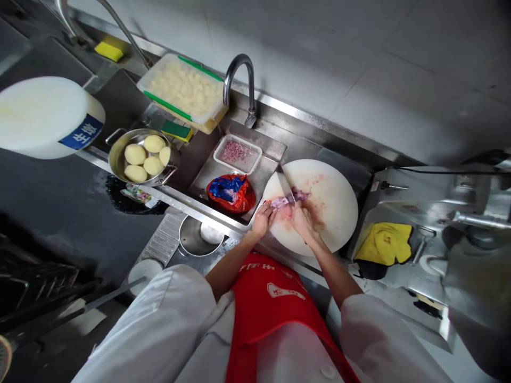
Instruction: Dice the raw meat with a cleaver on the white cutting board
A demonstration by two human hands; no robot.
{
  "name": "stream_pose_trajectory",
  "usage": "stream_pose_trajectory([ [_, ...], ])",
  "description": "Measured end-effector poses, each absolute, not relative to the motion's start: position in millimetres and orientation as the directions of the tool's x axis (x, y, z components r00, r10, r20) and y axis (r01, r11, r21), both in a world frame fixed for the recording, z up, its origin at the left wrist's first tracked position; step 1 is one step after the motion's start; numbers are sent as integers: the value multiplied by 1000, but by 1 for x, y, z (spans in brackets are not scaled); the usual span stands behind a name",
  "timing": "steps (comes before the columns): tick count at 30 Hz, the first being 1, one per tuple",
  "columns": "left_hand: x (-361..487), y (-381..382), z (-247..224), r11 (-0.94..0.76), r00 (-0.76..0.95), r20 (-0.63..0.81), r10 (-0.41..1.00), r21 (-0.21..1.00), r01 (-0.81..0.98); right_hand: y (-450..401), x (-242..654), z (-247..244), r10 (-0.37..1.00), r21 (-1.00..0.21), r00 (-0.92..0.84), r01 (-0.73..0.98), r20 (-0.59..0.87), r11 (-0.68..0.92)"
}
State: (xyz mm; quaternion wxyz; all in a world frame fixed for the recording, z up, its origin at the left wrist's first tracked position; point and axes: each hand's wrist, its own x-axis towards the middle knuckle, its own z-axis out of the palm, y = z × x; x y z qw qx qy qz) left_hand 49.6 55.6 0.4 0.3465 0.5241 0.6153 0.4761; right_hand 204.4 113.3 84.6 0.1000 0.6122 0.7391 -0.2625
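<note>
A round white cutting board (pixel 337 199) with reddish stains lies over the sink. My right hand (pixel 302 221) is closed around the handle of a wide-bladed kitchen knife (pixel 284 185), its blade pointing away to the upper left. Curled fingers of my left hand (pixel 262 219) press on a strip of pale pinkish raw meat (pixel 279 202) at the board's left side. The blade stands at the right end of this strip. Darker pieces of meat (pixel 300 195) lie just right of the blade. The fingertips of the left hand are too small to see clearly.
Left of the board, a white basket (pixel 257 159) of chopped pink bits and a red-and-blue bag (pixel 244 199) sit in the sink. A faucet (pixel 251 88) rises behind. Farther left are a pot (pixel 115 165) of peeled potatoes and a plastic tub (pixel 207 125). A yellow cloth (pixel 385 242) lies right.
</note>
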Motion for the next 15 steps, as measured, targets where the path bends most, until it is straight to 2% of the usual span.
stream_pose_trajectory([
  [7,42,58,12,73,-201,0,980,931,358,45,280,92,785,-134,-97,991,-612,17],
  [12,63,85,54,176,-44,-170,984,966,190,46,306,87,803,-169,-30,982,-595,-88],
  [15,85,101,71,198,39,-206,978,969,145,53,311,87,816,-224,-21,965,-578,-135],
])
